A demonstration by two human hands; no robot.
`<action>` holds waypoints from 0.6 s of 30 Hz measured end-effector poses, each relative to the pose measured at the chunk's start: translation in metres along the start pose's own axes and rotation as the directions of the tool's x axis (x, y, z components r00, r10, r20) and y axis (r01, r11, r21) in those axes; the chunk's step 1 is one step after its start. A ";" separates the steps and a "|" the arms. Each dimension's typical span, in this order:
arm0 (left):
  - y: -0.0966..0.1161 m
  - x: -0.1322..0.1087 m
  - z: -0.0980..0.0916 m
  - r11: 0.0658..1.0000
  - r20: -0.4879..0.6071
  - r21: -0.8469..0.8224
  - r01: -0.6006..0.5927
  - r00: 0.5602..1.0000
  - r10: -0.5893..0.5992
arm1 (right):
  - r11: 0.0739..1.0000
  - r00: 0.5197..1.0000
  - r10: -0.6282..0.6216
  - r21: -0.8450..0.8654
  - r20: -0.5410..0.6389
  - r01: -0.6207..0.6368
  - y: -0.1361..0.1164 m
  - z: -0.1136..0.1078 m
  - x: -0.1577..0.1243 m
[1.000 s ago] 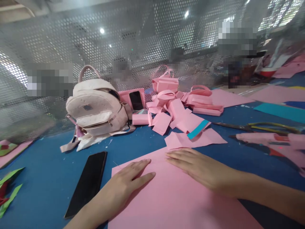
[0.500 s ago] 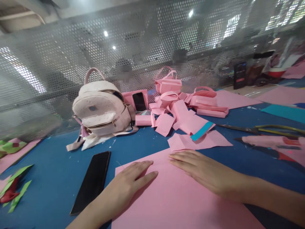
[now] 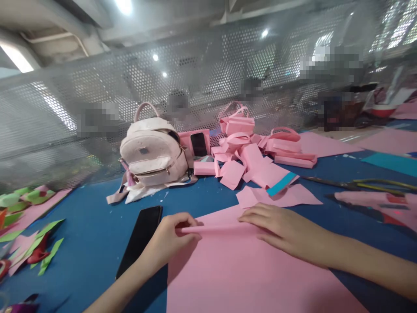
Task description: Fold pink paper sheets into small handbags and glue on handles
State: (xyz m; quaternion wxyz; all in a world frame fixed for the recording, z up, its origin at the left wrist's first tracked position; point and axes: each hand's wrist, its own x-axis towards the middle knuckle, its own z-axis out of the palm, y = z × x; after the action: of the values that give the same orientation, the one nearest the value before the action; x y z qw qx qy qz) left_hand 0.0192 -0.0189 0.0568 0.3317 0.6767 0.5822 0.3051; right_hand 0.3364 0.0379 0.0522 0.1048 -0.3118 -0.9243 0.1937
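Note:
A large sheet of pink paper (image 3: 241, 269) lies in front of me on the blue table, with a raised fold running across its upper part. My left hand (image 3: 176, 237) pinches the left end of that fold between thumb and fingers. My right hand (image 3: 276, 230) rests on the sheet at the fold's right end, palm down, fingers stretched out and thumb apart. Beside my left hand lies a black phone (image 3: 138, 239). Just beyond my right hand are a cut pink paper piece (image 3: 293, 196) and a blue paper strip (image 3: 282, 184).
A pale backpack (image 3: 153, 156) stands at the back left, a smaller phone (image 3: 198, 144) next to it. Folded pink paper bags (image 3: 237, 124) and scraps are heaped at the back. Right: scissors (image 3: 355, 184) and a pink glue gun (image 3: 368, 200). Left: green paper scraps (image 3: 50, 256).
My left hand has gone from lying flat to pinching the paper, and a fold now stands up. My right hand stays on the sheet. The view has shifted slightly.

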 end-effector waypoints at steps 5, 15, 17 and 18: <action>0.015 -0.005 0.002 0.979 -0.084 -0.198 0.051 0.994 -0.069 | 0.987 0.993 0.088 0.132 0.073 -0.097 -0.033 -0.016 0.020; 0.020 -0.011 -0.013 0.843 -0.225 -0.538 0.014 0.961 -0.159 | 0.889 0.984 0.144 0.423 0.105 -0.175 -0.028 -0.023 0.047; 0.014 -0.008 -0.010 0.784 -0.224 -0.621 0.004 0.957 -0.183 | 0.861 0.982 0.168 0.473 0.083 -0.187 -0.021 -0.014 0.043; 0.011 -0.007 -0.008 0.753 -0.225 -0.658 -0.001 0.955 -0.195 | 0.840 0.981 0.181 0.506 0.075 -0.194 -0.018 -0.010 0.041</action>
State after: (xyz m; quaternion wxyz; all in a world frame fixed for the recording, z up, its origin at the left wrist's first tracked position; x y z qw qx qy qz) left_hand 0.0184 -0.0265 0.0697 0.4757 0.4375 0.5153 0.5628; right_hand 0.2977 0.0525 0.0719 0.1529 -0.3593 -0.8060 0.4448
